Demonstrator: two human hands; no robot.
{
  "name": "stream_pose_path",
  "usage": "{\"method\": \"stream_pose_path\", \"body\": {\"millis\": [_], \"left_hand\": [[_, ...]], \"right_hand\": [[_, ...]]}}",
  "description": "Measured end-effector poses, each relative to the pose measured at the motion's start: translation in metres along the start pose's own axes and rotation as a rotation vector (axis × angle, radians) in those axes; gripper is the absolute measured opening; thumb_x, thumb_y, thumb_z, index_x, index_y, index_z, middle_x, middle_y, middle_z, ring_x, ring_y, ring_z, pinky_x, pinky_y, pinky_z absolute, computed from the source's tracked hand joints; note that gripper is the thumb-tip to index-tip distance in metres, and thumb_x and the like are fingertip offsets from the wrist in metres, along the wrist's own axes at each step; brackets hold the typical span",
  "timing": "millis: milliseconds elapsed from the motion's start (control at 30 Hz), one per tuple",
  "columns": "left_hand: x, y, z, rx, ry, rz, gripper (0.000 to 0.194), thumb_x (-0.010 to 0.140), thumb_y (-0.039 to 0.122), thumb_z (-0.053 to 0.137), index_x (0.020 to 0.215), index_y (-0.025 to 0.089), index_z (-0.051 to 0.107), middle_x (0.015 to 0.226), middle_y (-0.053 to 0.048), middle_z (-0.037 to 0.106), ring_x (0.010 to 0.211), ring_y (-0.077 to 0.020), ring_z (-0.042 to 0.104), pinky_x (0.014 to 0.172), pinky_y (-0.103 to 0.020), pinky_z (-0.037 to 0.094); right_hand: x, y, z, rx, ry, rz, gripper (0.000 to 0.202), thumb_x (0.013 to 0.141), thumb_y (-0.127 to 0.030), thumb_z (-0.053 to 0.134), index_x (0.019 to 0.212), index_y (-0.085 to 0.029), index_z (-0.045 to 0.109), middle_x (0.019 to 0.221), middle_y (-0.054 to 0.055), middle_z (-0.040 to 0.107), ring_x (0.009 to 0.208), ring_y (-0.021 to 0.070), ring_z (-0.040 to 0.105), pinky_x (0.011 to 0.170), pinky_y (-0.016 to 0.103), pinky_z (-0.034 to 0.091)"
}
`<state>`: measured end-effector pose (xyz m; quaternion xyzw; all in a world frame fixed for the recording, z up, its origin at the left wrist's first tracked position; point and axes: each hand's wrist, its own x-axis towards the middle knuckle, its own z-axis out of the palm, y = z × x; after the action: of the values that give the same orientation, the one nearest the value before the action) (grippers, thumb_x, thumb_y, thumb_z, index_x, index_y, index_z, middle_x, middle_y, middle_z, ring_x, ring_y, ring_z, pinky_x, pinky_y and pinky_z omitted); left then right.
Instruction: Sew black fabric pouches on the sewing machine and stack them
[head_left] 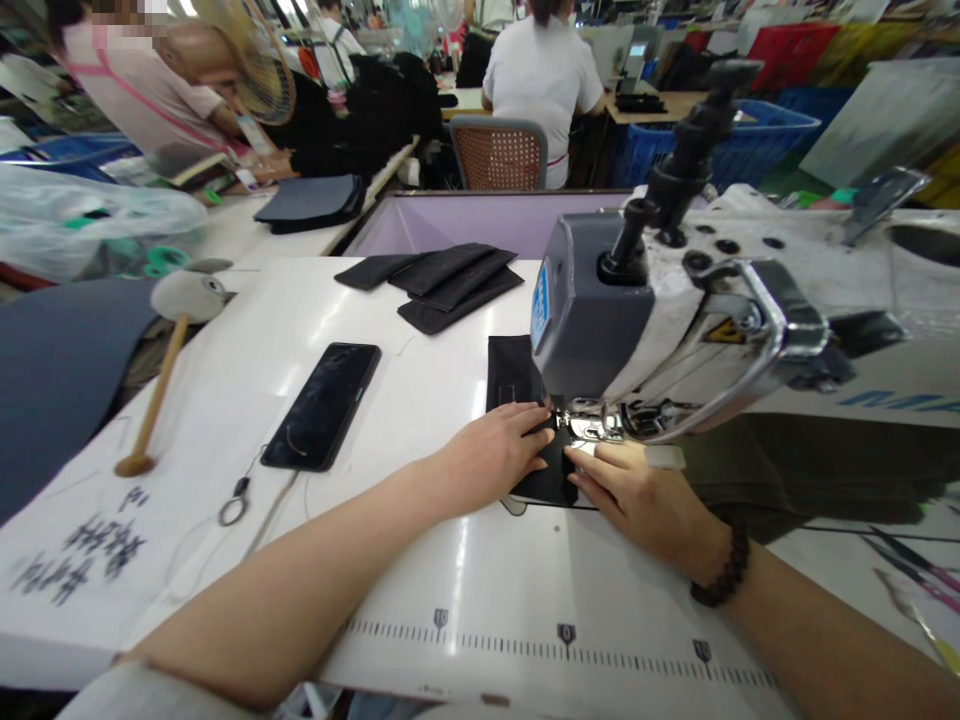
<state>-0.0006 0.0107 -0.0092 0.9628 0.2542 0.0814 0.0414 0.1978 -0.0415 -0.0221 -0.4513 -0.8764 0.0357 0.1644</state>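
Note:
A black fabric piece [551,478] lies flat under the presser foot [592,426] of a sewing machine [592,310]. My left hand [491,455] rests on it from the left, fingers stretched out flat and pressing it down close to the needle area. From the right, my right hand [649,495] has its thumb and fingertips at the fabric's right edge, which they appear to pinch. A beaded bracelet [727,565] circles the right wrist. The machine head covers part of the fabric's upper right.
Several black fabric pieces [457,285] lie behind, left of the machine. A phone [322,405] with a ring strap and a mallet-like tool [169,365] are on the left. Dark fabric [810,470] and scissors [911,565] lie right. People work beyond the table.

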Motion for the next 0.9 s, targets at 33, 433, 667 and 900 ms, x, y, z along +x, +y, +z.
{"method": "stream_pose_path", "body": {"millis": [33,433,667,900], "left_hand": [[0.0,0.0,0.0,-0.003,0.0,0.002,0.025,0.085,0.026,0.05,0.102,0.009,0.057,0.114,-0.013,0.053,0.11,-0.0226,0.048,0.095,-0.034,0.039],[0.0,-0.003,0.001,-0.014,0.019,-0.028,0.026,0.086,0.026,0.049,0.105,0.009,0.056,0.113,-0.013,0.054,0.107,-0.0233,0.049,0.092,-0.036,0.04],[-0.01,0.011,-0.01,-0.127,-0.055,0.169,0.022,0.089,0.019,0.04,0.091,0.013,0.061,0.104,-0.007,0.058,0.095,-0.0185,0.052,0.084,-0.03,0.044],[-0.008,0.008,-0.007,-0.105,-0.058,0.16,0.025,0.09,0.018,0.037,0.094,0.009,0.06,0.104,-0.011,0.058,0.098,-0.0202,0.051,0.085,-0.031,0.044]], "right_hand": [[0.0,0.0,0.0,0.003,-0.003,0.003,0.024,0.085,-0.023,0.046,0.099,-0.013,0.061,0.076,0.006,0.063,0.072,0.0157,0.058,0.066,0.027,0.047],[0.0,0.001,0.002,0.002,0.012,0.023,0.024,0.085,-0.024,0.045,0.101,-0.015,0.061,0.078,0.006,0.062,0.073,0.0155,0.057,0.065,0.026,0.046],[-0.004,-0.005,-0.011,0.035,0.008,-0.203,0.031,0.09,-0.027,0.037,0.085,-0.015,0.065,0.058,0.002,0.055,0.054,0.011,0.05,0.052,0.024,0.037],[-0.004,-0.005,-0.007,-0.011,0.009,-0.15,0.03,0.09,-0.029,0.038,0.087,-0.014,0.064,0.061,0.002,0.055,0.056,0.012,0.051,0.054,0.024,0.038]]}}
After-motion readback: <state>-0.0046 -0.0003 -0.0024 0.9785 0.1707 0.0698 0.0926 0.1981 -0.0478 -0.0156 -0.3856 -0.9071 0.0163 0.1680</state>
